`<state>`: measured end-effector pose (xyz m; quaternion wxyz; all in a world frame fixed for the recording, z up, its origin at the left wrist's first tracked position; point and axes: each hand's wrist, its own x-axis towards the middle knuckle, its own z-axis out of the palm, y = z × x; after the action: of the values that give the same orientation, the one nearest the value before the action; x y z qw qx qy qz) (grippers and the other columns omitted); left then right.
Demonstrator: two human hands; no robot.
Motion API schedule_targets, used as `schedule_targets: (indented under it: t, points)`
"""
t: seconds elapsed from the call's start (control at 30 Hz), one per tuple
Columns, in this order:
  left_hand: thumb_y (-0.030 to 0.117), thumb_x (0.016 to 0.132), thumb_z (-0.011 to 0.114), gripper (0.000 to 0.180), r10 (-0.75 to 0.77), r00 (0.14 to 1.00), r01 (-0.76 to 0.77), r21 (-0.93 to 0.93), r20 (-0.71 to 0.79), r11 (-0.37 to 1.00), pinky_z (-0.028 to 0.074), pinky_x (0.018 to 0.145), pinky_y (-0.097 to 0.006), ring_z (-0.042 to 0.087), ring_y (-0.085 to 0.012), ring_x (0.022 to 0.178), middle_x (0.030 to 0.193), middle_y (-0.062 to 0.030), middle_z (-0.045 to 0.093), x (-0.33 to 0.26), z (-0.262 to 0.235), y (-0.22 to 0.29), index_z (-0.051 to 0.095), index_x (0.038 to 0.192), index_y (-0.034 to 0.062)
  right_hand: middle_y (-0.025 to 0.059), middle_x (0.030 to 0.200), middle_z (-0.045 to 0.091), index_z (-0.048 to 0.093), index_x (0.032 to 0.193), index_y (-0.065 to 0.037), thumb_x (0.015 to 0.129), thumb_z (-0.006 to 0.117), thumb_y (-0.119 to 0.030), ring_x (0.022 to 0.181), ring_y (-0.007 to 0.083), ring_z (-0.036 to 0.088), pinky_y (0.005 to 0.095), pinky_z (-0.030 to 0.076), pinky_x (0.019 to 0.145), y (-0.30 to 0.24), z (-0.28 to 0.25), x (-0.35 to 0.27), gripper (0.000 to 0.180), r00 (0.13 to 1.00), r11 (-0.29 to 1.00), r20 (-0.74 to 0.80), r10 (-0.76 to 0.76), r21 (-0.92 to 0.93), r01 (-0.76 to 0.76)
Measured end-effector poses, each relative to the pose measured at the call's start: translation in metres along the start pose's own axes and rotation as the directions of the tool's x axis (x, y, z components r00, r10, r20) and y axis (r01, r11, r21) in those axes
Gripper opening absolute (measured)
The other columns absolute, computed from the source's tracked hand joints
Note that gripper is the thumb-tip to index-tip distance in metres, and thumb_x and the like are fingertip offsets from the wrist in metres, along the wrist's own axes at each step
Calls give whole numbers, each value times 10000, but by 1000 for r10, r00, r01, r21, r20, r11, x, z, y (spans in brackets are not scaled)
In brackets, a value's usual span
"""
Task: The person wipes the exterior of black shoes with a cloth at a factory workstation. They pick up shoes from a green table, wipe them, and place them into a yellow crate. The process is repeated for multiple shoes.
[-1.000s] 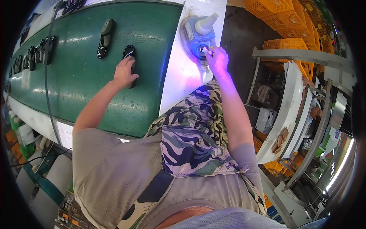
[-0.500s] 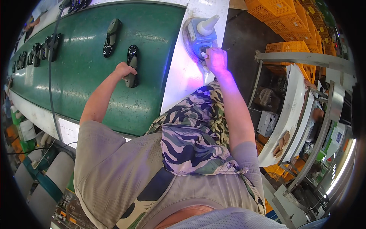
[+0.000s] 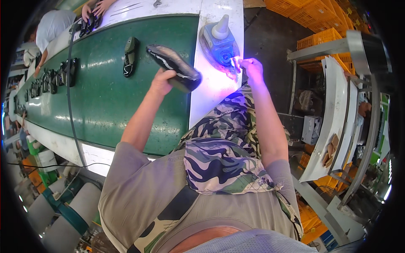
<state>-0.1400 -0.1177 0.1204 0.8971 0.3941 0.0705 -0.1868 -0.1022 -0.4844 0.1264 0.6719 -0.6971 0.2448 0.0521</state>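
Left hand (image 3: 162, 81) gripped a dark shoe (image 3: 174, 67) at upper centre, its long axis slanting toward the right hand (image 3: 252, 67), whose fingers pinched a small tool (image 3: 234, 62).

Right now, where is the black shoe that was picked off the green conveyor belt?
In the head view the black shoe is gripped in the left hand, lifted over the green conveyor belt's right edge, left of the blue-lit glue pot.

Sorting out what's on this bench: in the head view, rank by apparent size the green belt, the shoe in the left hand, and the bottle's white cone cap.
1. green belt
2. shoe, held in the left hand
3. white cone cap

The raised shoe is nearer the camera, but the order holds.
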Motion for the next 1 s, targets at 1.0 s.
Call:
schedule_targets:
  t: [1.0]
  points:
    - [-14, 661, 756, 536, 247, 270, -911, 330, 931, -247, 534, 897, -423, 645, -379, 1083, 1151, -219, 634, 7, 206, 16, 602, 1174, -33, 27, 791, 606, 599, 885, -19, 770, 725, 16, 752, 146, 625, 285, 518, 692, -82, -34, -112, 174, 947, 797, 180, -266, 594, 111]
